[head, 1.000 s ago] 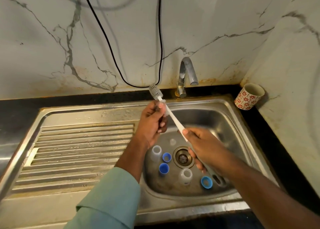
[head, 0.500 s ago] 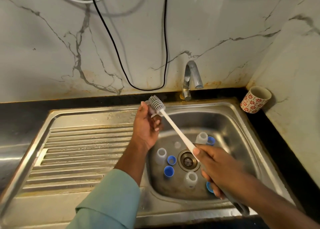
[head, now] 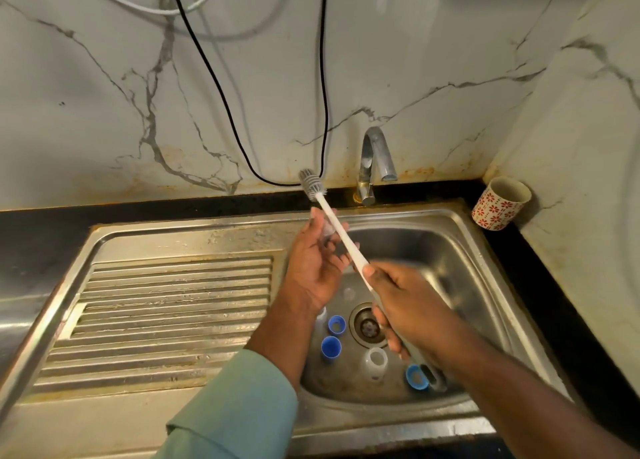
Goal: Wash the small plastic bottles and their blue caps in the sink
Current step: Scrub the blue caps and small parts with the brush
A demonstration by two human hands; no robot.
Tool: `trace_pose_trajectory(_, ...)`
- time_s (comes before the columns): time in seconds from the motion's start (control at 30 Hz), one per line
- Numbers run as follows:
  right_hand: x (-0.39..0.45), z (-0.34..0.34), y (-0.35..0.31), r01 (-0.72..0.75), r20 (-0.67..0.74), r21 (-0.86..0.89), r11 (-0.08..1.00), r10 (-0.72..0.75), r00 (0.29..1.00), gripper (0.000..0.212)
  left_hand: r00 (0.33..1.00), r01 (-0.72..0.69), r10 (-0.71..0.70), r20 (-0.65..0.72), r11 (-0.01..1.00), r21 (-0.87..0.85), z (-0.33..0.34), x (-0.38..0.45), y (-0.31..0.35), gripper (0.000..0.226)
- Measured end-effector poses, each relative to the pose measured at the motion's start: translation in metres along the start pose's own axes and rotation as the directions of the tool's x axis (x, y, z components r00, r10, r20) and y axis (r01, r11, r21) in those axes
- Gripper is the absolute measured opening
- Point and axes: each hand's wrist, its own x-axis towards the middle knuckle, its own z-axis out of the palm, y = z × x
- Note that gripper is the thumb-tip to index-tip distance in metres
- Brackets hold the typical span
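The right hand point(head: 408, 306) grips the white bottle brush point(head: 341, 231) by its stiff handle. The left hand point(head: 317, 254), frame centre, appears to hold a small clear bottle point(head: 328, 228); blur prevents confirmation. Another bottle point(head: 375, 361) and blue caps point(head: 330, 347) lie in the steel sink point(head: 460, 250) near the drain. These are light, thin plastic and likely slippery when wet; hold bottles around the body.

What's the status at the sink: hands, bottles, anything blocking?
Right hand grips white bottle brush. Left hand holds small clear plastic bottle. Tap dry. Nothing blocking.
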Motion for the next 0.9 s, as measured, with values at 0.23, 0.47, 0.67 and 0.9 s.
trace_pose_trajectory(0.23, -0.01, 0.007, 0.007, -0.045, 0.036, -0.031, 0.998, 0.046, 0.998, 0.023, 0.997, 0.065, -0.051, 0.051, 0.946, -0.317, -0.007, 0.009, 0.014, 0.039)
trace_pose_trajectory(0.47, -0.01, -0.003, 0.012, -0.035, 0.041, -0.049, 0.998, 0.037, 0.999, 0.027, 0.999, 0.035, -0.047, -0.027, 0.941, -0.335, -0.001, 0.006, 0.006, 0.036)
trace_pose_trajectory(0.67, -0.012, 0.001, 0.02, -0.046, 0.03, -0.06, 0.997, 0.048, 0.998, 0.029, 0.983, -0.043, -0.049, -0.176, 0.875, -0.482, -0.003, 0.011, 0.008, 0.027)
trace_pose_trajectory(0.9, -0.004, 0.008, 0.017, -0.068, 0.078, -0.049, 0.996, 0.072, 0.994, 0.028, 0.969, -0.075, -0.039, -0.244, 0.893, -0.443, -0.008, 0.01, 0.008, 0.017)
